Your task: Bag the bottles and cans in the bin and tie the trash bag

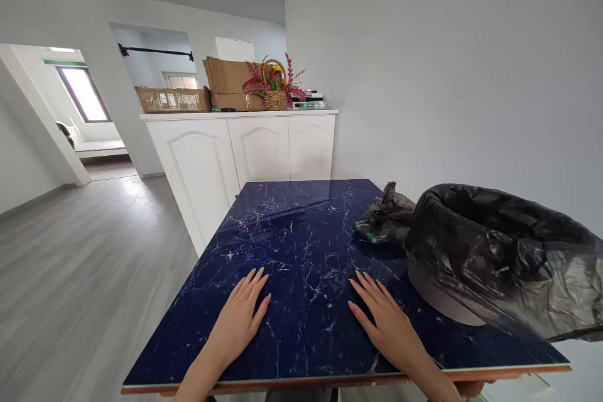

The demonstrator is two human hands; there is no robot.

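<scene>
As the left hand [239,319] and right hand [385,324] lie flat near the front edge of the surface [306,339], fingers loosely spread and holding nothing, I judge this a resting step, where lifting the right would be needed to reach the black-lined bin [480,264] by the right edge or the plastic bag [387,218] beyond.

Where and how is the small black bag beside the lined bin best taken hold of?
Probably by its gathered neck, pinched from above and the left: the small black bag bunches into a narrow tuft there, while the lined bin crowds its right. The right hand, flat on the table, is nearer.
</scene>
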